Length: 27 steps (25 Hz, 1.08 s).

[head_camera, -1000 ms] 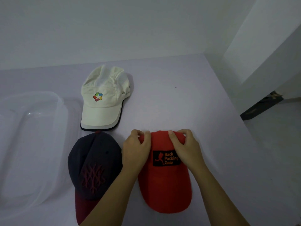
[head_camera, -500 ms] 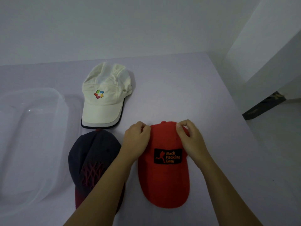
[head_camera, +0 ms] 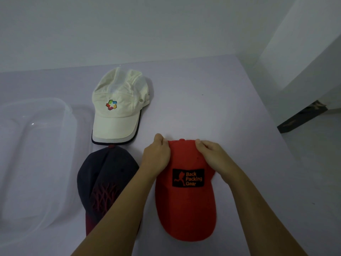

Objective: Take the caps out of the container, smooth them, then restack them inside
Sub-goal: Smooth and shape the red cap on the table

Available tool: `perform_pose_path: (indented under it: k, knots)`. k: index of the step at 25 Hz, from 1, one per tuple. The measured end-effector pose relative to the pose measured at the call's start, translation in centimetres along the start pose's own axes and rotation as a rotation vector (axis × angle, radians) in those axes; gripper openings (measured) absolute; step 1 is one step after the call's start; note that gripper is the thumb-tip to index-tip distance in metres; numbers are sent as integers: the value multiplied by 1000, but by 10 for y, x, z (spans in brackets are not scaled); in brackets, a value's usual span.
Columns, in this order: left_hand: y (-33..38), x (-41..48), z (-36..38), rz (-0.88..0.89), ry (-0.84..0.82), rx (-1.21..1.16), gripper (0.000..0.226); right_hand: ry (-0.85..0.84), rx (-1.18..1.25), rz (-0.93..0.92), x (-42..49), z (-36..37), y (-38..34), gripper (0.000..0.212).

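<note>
The red cap (head_camera: pixel 185 206) was soft cloth pressed flat, its rounded brim pointing near, with a black patch in orange letters. It lay at the near right of the smooth pale table (head_camera: pixel 221 108). Left of it a navy cap (head_camera: pixel 105 174) was partly hidden by the left forearm; farther lay a cream cap (head_camera: pixel 118 115), and at the left a clear plastic container (head_camera: pixel 70 115). The left hand (head_camera: pixel 156 157) and the right hand (head_camera: pixel 212 157) pinched the crown's far edge with curled fingers
</note>
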<state>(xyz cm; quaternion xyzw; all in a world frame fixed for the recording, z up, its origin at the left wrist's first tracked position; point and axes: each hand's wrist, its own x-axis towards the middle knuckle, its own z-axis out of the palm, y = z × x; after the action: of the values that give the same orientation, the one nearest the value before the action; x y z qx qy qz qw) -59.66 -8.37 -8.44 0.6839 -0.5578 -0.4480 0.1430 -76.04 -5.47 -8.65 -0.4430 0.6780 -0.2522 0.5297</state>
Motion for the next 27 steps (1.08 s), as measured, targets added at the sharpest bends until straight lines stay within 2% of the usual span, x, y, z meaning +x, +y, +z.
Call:
perform_pose_path:
  k: [2,5,8,12,14,16,17,19,21,23,25,27]
  knots:
    - [-3,0,-1,61,13,40,22,59,-72,-48,-3,7,3,39]
    - [-4,-3,-3,132,84,22,19,180,-35,-135,-11,8,6,30]
    - [-4,-21,-3,186,214,-35,34,340,48,-131,-20,1,18,35]
    - [-7,-37,11,133,184,-75,47,211,153,-19,-29,13,28,46]
    - [-9,-44,11,225,262,-60,49,288,206,-92,-39,17,28,44]
    - [-17,-62,8,349,338,-50,50,385,171,-138,-57,14,35,39]
    - [-25,-75,9,397,343,-51,51,381,145,-152,-69,14,44,39]
    - [-47,-104,17,455,271,-52,57,257,120,-192,-99,22,67,58]
    - [-71,-128,31,480,128,-14,71,81,69,-194,-125,33,90,81]
    - [-91,-138,44,528,16,75,81,-14,-89,-249,-136,41,110,88]
    - [-103,-138,51,571,-29,175,82,46,-282,-358,-133,47,123,80]
    - [-107,-134,58,578,-10,253,77,178,-407,-372,-128,56,124,76]
